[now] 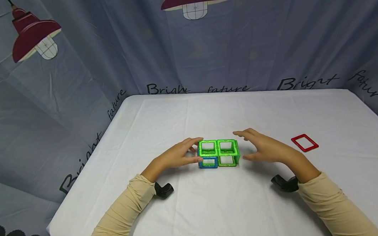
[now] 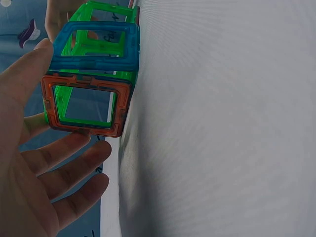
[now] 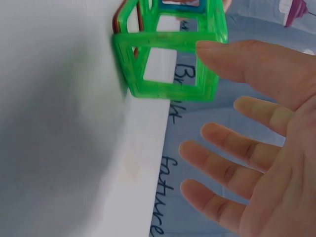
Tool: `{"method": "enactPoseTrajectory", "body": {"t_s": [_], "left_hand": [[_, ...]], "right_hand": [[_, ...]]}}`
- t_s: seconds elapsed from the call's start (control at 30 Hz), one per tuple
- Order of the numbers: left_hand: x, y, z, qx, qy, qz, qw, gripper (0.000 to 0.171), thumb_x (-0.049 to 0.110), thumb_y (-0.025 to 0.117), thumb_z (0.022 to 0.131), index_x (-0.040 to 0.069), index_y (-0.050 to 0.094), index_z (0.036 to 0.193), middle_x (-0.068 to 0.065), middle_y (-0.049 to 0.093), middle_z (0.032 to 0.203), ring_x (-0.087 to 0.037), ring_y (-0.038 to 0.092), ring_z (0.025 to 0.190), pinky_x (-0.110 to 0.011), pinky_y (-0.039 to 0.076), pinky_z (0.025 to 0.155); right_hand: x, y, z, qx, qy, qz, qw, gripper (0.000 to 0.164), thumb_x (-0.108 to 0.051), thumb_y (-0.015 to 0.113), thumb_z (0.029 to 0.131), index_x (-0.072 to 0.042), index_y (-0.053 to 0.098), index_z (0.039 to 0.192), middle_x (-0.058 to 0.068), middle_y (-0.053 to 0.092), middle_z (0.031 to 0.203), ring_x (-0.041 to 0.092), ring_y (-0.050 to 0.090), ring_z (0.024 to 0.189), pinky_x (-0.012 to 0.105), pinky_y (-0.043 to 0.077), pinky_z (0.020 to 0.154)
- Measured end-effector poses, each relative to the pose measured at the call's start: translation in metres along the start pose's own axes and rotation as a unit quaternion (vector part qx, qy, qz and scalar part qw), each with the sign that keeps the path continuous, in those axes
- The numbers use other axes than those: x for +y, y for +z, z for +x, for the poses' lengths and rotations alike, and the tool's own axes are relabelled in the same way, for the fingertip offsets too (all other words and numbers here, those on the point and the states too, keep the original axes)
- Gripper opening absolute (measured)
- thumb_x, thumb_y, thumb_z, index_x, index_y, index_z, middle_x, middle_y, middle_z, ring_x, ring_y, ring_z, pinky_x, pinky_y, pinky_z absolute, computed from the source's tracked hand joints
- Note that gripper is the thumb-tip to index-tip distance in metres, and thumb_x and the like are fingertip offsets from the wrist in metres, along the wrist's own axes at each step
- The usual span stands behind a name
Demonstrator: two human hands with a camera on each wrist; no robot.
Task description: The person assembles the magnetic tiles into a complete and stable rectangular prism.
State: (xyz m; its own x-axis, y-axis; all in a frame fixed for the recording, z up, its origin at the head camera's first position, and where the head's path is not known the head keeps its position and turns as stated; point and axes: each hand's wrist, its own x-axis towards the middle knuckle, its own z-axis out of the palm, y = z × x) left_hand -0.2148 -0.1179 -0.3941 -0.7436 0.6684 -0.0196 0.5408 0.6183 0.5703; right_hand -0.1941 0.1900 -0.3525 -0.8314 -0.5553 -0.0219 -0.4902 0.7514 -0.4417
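Observation:
A block of joined magnetic tiles (image 1: 218, 152), mostly green square frames, stands on the white table. Its front left square is a blue tile (image 1: 208, 166), and a red-orange tile (image 2: 122, 108) forms the left end in the left wrist view. My left hand (image 1: 175, 155) grips this left end, thumb on the blue tile and forefinger at the far side; the other fingers are spread. To the right of the block, my right hand (image 1: 266, 147) is held with fingers extended and thumb apart, holding nothing. Its palm faces the block's green end (image 3: 170, 91) in the right wrist view.
A loose red square tile (image 1: 311, 149) lies flat on the table (image 1: 235, 213), beyond my right wrist. Black wrist-worn devices (image 1: 164, 191) show below both forearms. Behind the table hangs a grey-blue curtain (image 1: 250, 46) with printed lamps and lettering.

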Motion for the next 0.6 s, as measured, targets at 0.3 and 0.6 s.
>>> {"method": "enactPoseTrajectory", "body": {"t_s": [0.3, 0.6], "left_hand": [[0.001, 0.000, 0.000, 0.001, 0.000, 0.002, 1.0000, 0.072, 0.047, 0.059, 0.085, 0.019, 0.028, 0.143, -0.002, 0.048, 0.128, -0.013, 0.054, 0.108, -0.035, 0.044, 0.091], [0.004, -0.002, -0.002, 0.002, 0.002, 0.000, 1.0000, 0.073, 0.047, 0.059, 0.085, 0.018, 0.027, 0.143, -0.004, 0.048, 0.128, -0.015, 0.055, 0.108, -0.037, 0.044, 0.090]], "right_hand": [[0.034, -0.020, -0.005, 0.021, 0.067, -0.024, 0.997, 0.060, -0.015, 0.064, 0.083, -0.002, 0.038, 0.136, 0.025, 0.042, 0.127, 0.040, 0.047, 0.113, 0.055, 0.041, 0.089], [0.093, -0.035, -0.020, 0.008, 0.175, -0.069, 0.982, 0.056, -0.012, 0.057, 0.086, 0.008, 0.034, 0.132, 0.040, 0.031, 0.125, 0.060, 0.034, 0.111, 0.066, 0.034, 0.088]]}}
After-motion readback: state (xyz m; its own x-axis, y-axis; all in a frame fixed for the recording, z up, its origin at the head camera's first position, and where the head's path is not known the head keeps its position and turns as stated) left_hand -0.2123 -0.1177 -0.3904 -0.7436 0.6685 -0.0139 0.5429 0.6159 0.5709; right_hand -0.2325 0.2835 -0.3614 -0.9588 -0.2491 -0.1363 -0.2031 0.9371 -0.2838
